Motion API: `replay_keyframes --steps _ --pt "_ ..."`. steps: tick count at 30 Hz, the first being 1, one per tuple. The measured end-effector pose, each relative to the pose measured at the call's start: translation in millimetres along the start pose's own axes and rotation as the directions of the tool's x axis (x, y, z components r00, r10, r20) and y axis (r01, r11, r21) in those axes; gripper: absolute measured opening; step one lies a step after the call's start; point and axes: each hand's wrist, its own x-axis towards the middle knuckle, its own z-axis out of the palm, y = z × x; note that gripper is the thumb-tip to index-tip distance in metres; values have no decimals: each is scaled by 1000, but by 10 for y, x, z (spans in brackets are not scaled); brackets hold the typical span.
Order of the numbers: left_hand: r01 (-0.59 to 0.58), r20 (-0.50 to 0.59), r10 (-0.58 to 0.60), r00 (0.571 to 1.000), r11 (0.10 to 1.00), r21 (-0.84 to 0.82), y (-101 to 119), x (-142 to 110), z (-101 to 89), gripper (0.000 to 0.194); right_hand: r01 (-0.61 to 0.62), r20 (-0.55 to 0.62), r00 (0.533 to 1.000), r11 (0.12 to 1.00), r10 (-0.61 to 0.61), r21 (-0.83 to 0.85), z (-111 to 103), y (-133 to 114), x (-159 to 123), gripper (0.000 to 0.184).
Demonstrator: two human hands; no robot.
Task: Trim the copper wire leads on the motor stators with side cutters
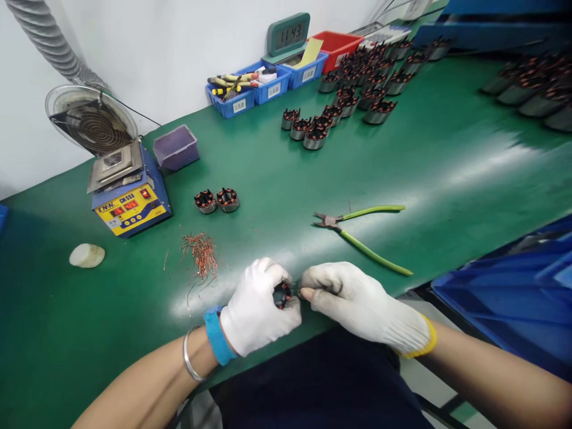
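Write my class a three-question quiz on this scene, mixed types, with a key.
1. True or false: the green-handled metal cutters lie on the green tabletop, handles spread.
2. Fill in: a small black-and-copper wound core is held in the white-gloved ____ hand.
3. How many similar cores stand between the purple plastic box and the loose copper-wire pile?

Key: 1. True. 2. Left hand. 3. Two.
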Motion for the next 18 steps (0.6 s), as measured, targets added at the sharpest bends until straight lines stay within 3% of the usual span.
replay_keyframes --steps 6,10,14,16,18 --pt "-75 -84 71 994 996 -41 -36 -45 114 18 -82 68 994 996 80 21 -106 60 -36 30" --pt "-78 -89 74 993 996 -43 -53 -53 125 22 -91 -28 996 964 87 -248 -169 73 -111 29" --pt "-65 -75 62 995 997 -36 -51 -46 121 23 47 106 994 907 -3 -420 -249 59 -217 24" --pt "-59 -61 56 997 997 -48 -45 -37 112 22 63 -38 995 886 -91 -460 -333 21 -196 27" --pt "-48 -46 45 998 997 -65 -35 -28 97 21 -16 -204 975 893 -85 -449 -428 -55 -87 42"
